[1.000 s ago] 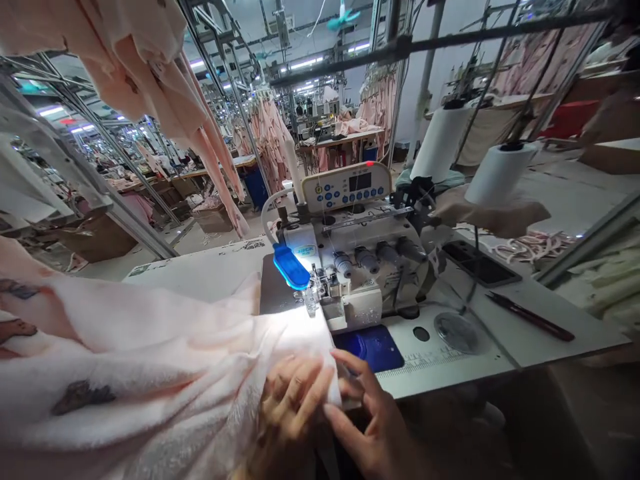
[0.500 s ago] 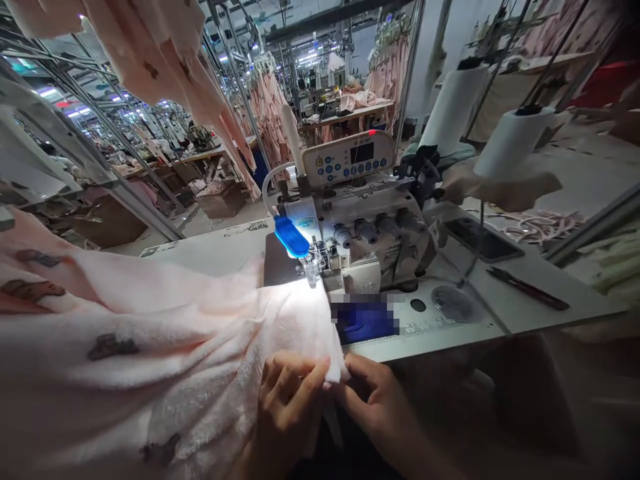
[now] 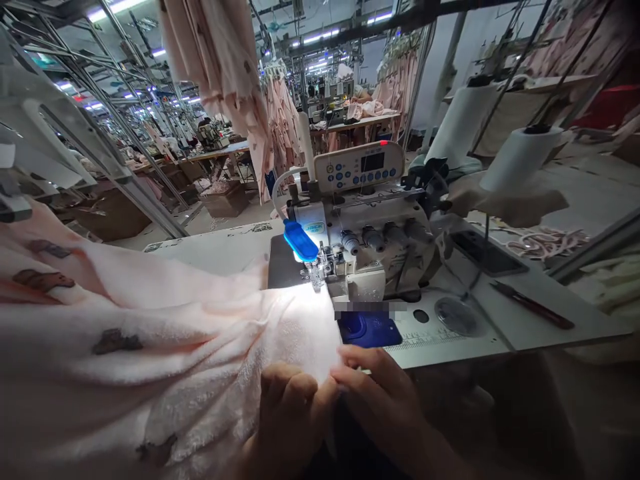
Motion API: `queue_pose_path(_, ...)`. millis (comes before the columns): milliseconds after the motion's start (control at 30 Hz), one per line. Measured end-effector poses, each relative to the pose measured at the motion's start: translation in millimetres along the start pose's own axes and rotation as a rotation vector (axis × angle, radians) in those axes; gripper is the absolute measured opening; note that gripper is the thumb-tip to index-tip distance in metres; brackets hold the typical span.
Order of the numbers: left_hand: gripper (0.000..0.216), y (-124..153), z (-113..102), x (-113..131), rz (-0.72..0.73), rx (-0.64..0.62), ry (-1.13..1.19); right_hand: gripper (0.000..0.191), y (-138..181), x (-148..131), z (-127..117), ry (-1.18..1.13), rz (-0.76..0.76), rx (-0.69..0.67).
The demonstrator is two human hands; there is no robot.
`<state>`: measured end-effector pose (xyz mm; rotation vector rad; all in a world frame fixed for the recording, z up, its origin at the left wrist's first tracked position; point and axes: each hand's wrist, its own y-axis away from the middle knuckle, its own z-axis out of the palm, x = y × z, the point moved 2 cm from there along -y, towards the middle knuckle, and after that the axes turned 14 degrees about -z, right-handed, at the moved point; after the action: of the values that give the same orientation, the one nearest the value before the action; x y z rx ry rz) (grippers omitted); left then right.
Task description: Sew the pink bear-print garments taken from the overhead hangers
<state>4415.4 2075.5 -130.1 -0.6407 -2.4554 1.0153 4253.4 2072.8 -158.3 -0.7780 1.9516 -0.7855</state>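
Pale pink plush fabric with brown printed figures spreads over the left of the table and down its front edge. Its far end lies under the presser foot of an overlock sewing machine, lit by a bright lamp. My left hand is closed on the fabric near its right edge, fingers curled. Just to its right, my right hand pinches that same edge between thumb and fingers, the fingertips of both hands almost touching. A small pale bit shows between my right fingers.
A blue plate lies right of the fabric. Tweezers, a phone and a round clear dish rest on the table's right. Thread cones stand behind, and pink garments hang at the back.
My right hand has shifted slightly up and right along the fabric edge, and my left hand has turned more knuckles-up. The view has tilted a little; the fabric stays under the presser foot.
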Motion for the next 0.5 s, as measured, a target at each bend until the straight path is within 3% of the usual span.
queue_pose_path(100,0.020,-2.9,6.6,-4.8,-0.039,-0.056,0.053,0.017,-1.8,1.8,2.9,0.054,-0.159,-0.027)
queue_pose_path(167,0.032,-5.5,9.9,-10.4,0.009,-0.104,-0.008,0.018,-2.8,1.8,2.4,0.081,-0.180,-0.020)
queue_pose_path(300,0.036,-13.4,7.0,-20.3,0.109,-0.145,-0.009,0.020,-8.6,-0.2,0.4,0.100,-0.202,-0.005)
queue_pose_path(500,0.059,-27.5,4.1,-25.4,0.032,-0.249,0.001,0.019,-31.0,2.3,0.5,0.103,-0.212,0.026)
